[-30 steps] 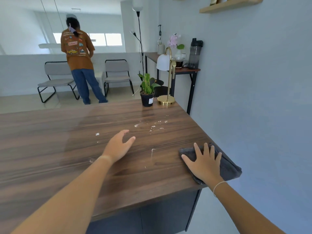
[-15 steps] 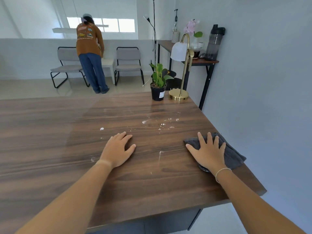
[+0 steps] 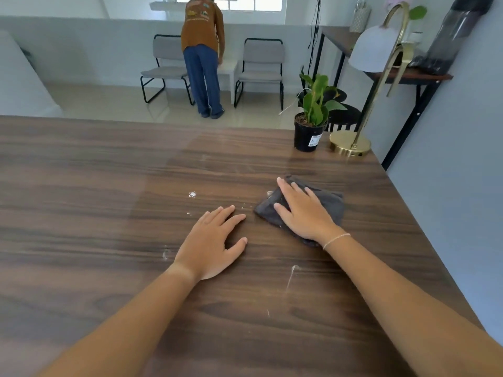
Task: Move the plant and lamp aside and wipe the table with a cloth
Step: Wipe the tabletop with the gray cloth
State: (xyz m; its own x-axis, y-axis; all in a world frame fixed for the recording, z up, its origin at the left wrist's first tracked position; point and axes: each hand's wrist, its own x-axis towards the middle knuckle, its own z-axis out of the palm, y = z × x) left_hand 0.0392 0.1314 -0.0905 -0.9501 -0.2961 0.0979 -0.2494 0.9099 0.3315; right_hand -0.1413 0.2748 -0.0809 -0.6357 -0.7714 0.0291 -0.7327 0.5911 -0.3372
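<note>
Dark wood surface point(image 3: 81, 200) in front of us, with white specks point(image 3: 192, 194) scattered mid-way and a smear nearer our edge. Our right hand point(image 3: 302, 210) presses flat on the grey cloth point(image 3: 330, 204), fingers spread wide, no real grip on it. Our left hand point(image 3: 211, 246) lies palm-down and open just beside the cloth, holding nothing. The potted plant point(image 3: 313, 115) and gold lamp point(image 3: 351, 142) stand together at the far right corner.

Right hand point(image 3: 304, 213) presses flat on the grey cloth point(image 3: 330, 204); left hand point(image 3: 211, 244) rests on the table point(image 3: 81, 213).
</note>
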